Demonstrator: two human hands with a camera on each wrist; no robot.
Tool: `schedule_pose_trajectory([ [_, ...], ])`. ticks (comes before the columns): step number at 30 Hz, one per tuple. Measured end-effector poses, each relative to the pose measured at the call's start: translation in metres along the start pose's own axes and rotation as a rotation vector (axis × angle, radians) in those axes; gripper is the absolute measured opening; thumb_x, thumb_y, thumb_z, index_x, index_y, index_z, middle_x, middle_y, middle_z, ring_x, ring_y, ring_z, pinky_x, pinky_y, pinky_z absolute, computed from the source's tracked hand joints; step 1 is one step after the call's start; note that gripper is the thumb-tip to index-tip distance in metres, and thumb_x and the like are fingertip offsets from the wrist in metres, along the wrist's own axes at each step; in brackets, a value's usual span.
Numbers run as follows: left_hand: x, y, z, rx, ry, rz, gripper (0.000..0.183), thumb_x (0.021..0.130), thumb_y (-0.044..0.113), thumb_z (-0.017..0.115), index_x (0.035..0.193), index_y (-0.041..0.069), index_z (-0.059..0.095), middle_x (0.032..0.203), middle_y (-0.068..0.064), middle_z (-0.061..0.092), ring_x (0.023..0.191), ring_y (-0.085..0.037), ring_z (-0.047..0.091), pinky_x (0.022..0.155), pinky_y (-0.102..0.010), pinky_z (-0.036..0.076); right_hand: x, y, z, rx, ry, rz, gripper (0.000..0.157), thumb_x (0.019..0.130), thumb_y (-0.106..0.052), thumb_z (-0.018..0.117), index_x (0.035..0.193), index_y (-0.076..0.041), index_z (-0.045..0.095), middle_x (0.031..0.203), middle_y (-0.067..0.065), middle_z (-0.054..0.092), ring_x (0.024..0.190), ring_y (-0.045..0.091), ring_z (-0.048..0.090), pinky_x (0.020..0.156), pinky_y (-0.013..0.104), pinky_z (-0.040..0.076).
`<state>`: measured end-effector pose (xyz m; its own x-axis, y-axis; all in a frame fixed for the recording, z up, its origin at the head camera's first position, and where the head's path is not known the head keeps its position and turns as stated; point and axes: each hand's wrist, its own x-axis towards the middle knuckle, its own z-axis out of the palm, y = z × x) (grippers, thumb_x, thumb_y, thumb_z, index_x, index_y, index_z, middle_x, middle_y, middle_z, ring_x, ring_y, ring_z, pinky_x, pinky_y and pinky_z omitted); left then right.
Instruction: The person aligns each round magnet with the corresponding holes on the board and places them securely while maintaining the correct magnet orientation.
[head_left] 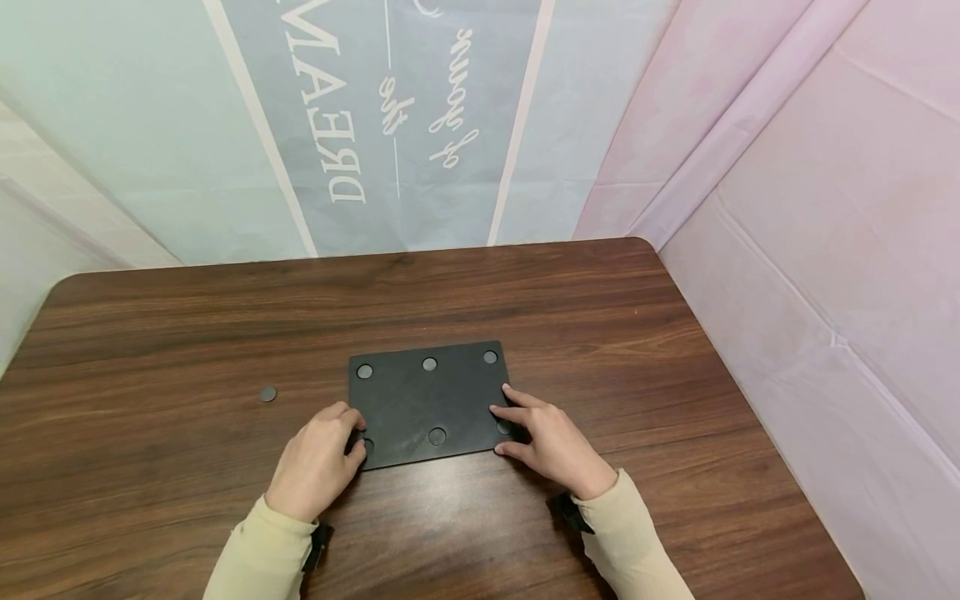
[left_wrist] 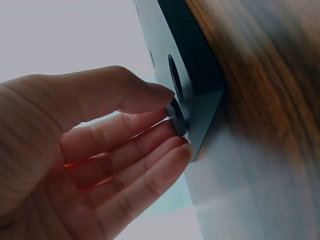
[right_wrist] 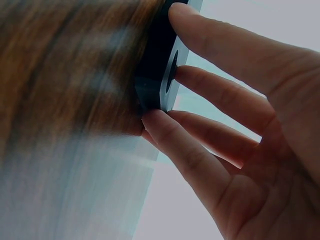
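Left hand (head_left: 315, 467): we're pinching dark disc (left_wrist: 178, 121) at near-left corner of black six-recess board (head_left: 412, 404). Right hand (head_left: 553, 443) spreading loosely extended fingers, touching board around near-right corner. Board lying flat on wood-grain table (head_left: 600, 333), loose gray disc (head_left: 268, 394) sitting leftward.

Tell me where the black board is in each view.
Head: black board, a little below centre.
Left wrist: black board, upper middle, running in from the top edge.
Right wrist: black board, top middle, also meeting the top edge.
Shared landmark: brown tabletop, under the board in head, right of it in left wrist, left of it in right wrist.
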<state>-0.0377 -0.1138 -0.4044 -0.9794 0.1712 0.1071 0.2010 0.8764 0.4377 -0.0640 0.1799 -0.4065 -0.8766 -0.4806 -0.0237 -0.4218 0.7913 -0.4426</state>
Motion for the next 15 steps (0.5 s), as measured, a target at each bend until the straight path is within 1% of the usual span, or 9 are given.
schedule_pose_trajectory([
  [5, -0.0006, 0.003, 0.001, 0.013, -0.008, 0.01, 0.013, 0.071, 0.002, 0.073, 0.081, 0.006, 0.067, 0.082, -0.004, 0.062, 0.07, -0.018, 0.062, 0.055, -0.032, 0.05, 0.0, 0.0001, 0.0005, 0.004, 0.001, 0.004, 0.051, 0.076, -0.027, 0.076, 0.122, -0.011, 0.062, 0.139, 0.016, 0.046, 0.121, 0.029, 0.053, 0.093, 0.041, 0.049],
  [15, -0.0026, 0.0087, 0.0059, 0.049, 0.017, 0.067, 0.013, 0.069, 0.0, 0.073, 0.078, 0.006, 0.067, 0.077, -0.002, 0.058, 0.071, -0.017, 0.059, 0.056, -0.029, 0.049, -0.0005, 0.0005, 0.0013, 0.005, 0.001, 0.008, 0.051, 0.076, -0.027, 0.076, 0.123, -0.011, 0.062, 0.14, 0.015, 0.046, 0.121, 0.029, 0.053, 0.093, 0.041, 0.049],
])
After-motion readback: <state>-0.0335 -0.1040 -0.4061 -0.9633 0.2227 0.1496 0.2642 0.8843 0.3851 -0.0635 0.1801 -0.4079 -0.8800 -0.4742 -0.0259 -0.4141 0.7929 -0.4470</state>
